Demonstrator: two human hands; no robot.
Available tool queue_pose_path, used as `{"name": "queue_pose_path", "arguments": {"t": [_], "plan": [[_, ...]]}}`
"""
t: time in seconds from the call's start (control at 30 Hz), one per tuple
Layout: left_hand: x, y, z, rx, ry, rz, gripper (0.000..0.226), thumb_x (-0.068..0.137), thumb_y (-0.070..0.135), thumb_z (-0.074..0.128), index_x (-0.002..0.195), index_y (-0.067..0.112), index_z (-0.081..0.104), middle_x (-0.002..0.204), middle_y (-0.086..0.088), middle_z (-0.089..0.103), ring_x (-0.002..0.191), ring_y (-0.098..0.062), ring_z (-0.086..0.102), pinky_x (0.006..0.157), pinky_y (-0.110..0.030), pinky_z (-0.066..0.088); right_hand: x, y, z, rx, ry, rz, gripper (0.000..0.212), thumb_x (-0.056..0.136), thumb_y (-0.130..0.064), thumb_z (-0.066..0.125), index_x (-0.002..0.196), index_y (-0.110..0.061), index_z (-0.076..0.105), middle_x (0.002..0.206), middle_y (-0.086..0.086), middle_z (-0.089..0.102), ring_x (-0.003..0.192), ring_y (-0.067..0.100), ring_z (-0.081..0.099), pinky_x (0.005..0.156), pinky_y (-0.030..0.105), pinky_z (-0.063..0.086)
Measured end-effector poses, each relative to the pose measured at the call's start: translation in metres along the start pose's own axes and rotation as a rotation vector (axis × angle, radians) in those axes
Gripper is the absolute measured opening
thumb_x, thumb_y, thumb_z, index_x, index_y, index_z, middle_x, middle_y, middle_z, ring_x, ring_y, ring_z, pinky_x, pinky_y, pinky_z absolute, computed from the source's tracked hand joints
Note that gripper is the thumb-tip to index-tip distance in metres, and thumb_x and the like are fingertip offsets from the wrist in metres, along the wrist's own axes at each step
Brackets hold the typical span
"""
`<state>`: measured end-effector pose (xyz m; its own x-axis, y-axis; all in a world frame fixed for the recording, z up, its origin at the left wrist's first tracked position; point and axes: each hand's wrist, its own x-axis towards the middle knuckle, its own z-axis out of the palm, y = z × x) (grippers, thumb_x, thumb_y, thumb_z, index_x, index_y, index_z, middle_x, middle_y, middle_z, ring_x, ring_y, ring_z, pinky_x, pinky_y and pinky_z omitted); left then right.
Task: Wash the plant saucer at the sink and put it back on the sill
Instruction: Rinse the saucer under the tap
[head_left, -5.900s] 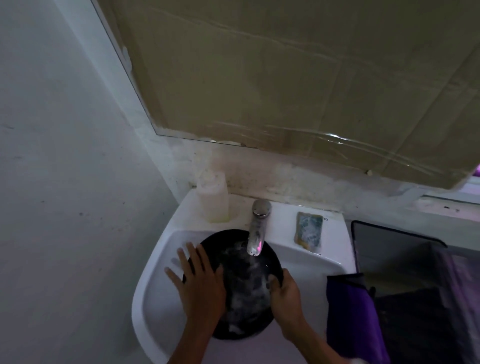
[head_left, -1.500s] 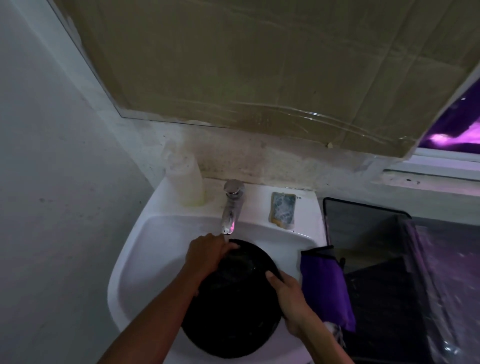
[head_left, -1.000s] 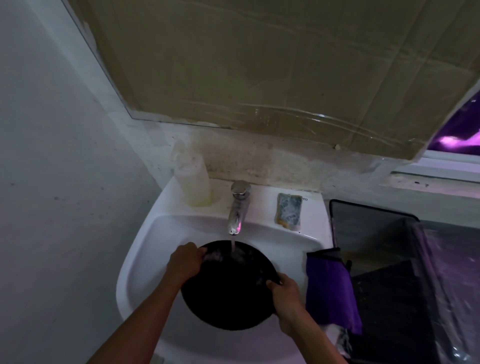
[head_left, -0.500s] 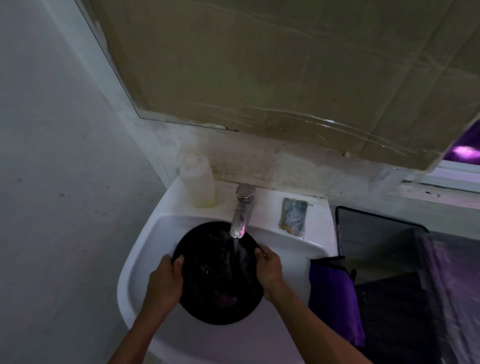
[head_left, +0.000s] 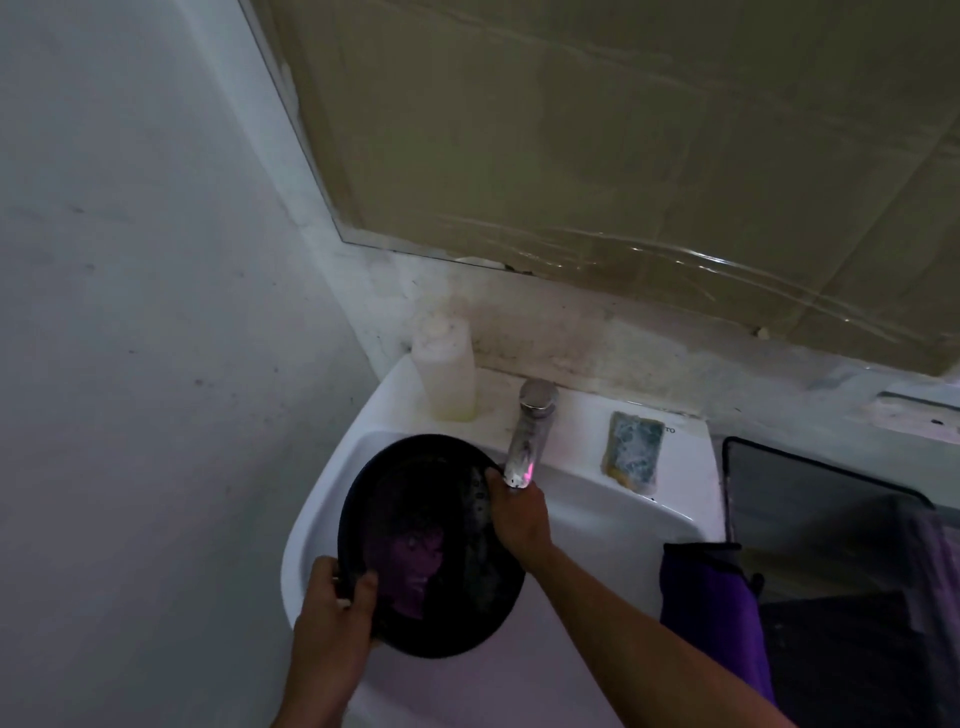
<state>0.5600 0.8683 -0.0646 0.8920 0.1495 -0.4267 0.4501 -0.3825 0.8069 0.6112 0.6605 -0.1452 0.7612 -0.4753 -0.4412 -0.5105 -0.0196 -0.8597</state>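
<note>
Saucer (head_left: 431, 545) tilted over sink (head_left: 597, 525) — left hand (head_left: 332, 618) pinching near rim, right hand (head_left: 519, 514) gripping far rim under tap (head_left: 527, 441).

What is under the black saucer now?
The white sink basin lies under the saucer, which both hands, left and right, hold by the rim. The drain is hidden, covered by the saucer.

saucer (head_left: 431, 545): black, purple glint at centre | sink (head_left: 597, 525): white | tap (head_left: 527, 441): silver, pink reflection at the spout | bottle (head_left: 447, 376): cloudy white, yellowish base | sponge (head_left: 634, 449): blue-green, yellow edge, white suds | cloth (head_left: 711, 608): purple | board (head_left: 623, 130): tan, clear tape streaks | wall (head_left: 130, 312): pale grey, dark specks
</note>
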Motion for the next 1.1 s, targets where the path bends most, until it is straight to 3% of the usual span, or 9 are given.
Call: {"name": "queue_pose_path", "arguments": {"t": [0.1,0.2,0.33,0.47,0.63,0.73,0.83,0.97,1.1], "plan": [[0.002,-0.015,0.001,-0.187,-0.017,-0.098,0.011,0.094,0.006,0.059,0.092,0.014,0.052,0.095,-0.014,0.064,0.081,-0.028,0.067,0.05,-0.032,0.057,0.003,-0.004,-0.004,0.028,-0.018,-0.032,0.041,0.089,-0.041,0.062,0.089,0.0,0.065,0.078,0.011,0.069,0.07,0.017,0.065,0.061,0.028,0.049],[0.004,-0.024,0.007,-0.347,-0.036,-0.19,0.015,0.093,0.0,0.059,0.09,0.013,0.052,0.092,-0.016,0.067,0.08,-0.031,0.065,0.048,-0.032,0.056,0.006,-0.006,-0.015,-0.037,-0.023,-0.104,0.034,0.087,-0.042,0.065,0.071,-0.013,0.059,0.066,-0.003,0.062,0.06,0.004,0.056,0.053,0.013,0.042],[0.016,-0.031,0.022,-0.409,-0.061,-0.231,0.012,0.094,0.001,0.059,0.093,0.011,0.053,0.096,-0.016,0.067,0.083,-0.032,0.065,0.053,-0.034,0.057,0.01,-0.007,-0.038,-0.174,-0.099,-0.147,0.01,0.09,-0.023,0.059,0.08,-0.024,0.061,0.081,-0.003,0.066,0.072,0.004,0.058,0.065,0.024,0.042],[0.026,-0.036,0.04,-0.382,-0.086,-0.221,0.013,0.095,0.0,0.055,0.092,0.012,0.057,0.094,-0.018,0.066,0.078,-0.031,0.064,0.056,-0.034,0.056,0.007,-0.002,-0.062,-0.149,-0.117,-0.242,0.025,0.093,-0.013,0.056,0.077,-0.03,0.064,0.076,-0.007,0.067,0.066,-0.004,0.057,0.065,0.022,0.045],[0.033,-0.04,0.063,-0.31,-0.074,-0.217,0.019,0.093,-0.002,0.052,0.093,0.014,0.061,0.095,-0.019,0.066,0.08,-0.031,0.062,0.07,-0.042,0.054,-0.003,0.008,-0.083,-0.115,-0.102,-0.247,0.02,0.094,-0.018,0.06,0.107,-0.028,0.071,0.099,-0.011,0.073,0.088,-0.004,0.065,0.08,0.008,0.047],[0.036,-0.042,0.072,-0.227,-0.08,-0.213,0.02,0.092,-0.003,0.05,0.098,0.013,0.061,0.098,-0.02,0.066,0.09,-0.036,0.065,0.079,-0.053,0.055,-0.013,0.015,-0.092,-0.101,-0.056,-0.243,0.022,0.093,-0.019,0.061,0.095,-0.039,0.069,0.092,-0.015,0.073,0.087,-0.001,0.067,0.081,0.016,0.052],[0.041,-0.041,0.078,-0.16,-0.103,-0.179,0.017,0.092,-0.002,0.052,0.097,0.01,0.062,0.099,-0.022,0.068,0.092,-0.036,0.065,0.084,-0.057,0.053,-0.018,0.019,-0.1,-0.127,-0.012,-0.218,0.015,0.094,-0.023,0.06,0.103,-0.028,0.071,0.094,-0.01,0.073,0.087,0.002,0.066,0.081,0.017,0.051],[0.041,-0.04,0.079,-0.071,-0.141,-0.119,0.015,0.094,0.004,0.054,0.097,0.016,0.061,0.097,-0.016,0.068,0.086,-0.029,0.065,0.082,-0.045,0.055,-0.031,0.021,-0.103,-0.153,0.081,-0.204,0.012,0.094,-0.023,0.06,0.098,-0.024,0.071,0.083,-0.018,0.067,0.074,-0.015,0.058,0.064,-0.001,0.04],[0.045,-0.042,0.076,0.033,-0.18,-0.075,0.013,0.097,0.009,0.051,0.104,0.012,0.061,0.105,-0.019,0.068,0.087,-0.026,0.063,0.077,-0.033,0.05,-0.047,0.021,-0.102,-0.12,0.149,-0.142,0.017,0.094,-0.025,0.06,0.079,-0.025,0.068,0.075,-0.015,0.067,0.07,-0.004,0.061,0.062,0.007,0.044]]}}
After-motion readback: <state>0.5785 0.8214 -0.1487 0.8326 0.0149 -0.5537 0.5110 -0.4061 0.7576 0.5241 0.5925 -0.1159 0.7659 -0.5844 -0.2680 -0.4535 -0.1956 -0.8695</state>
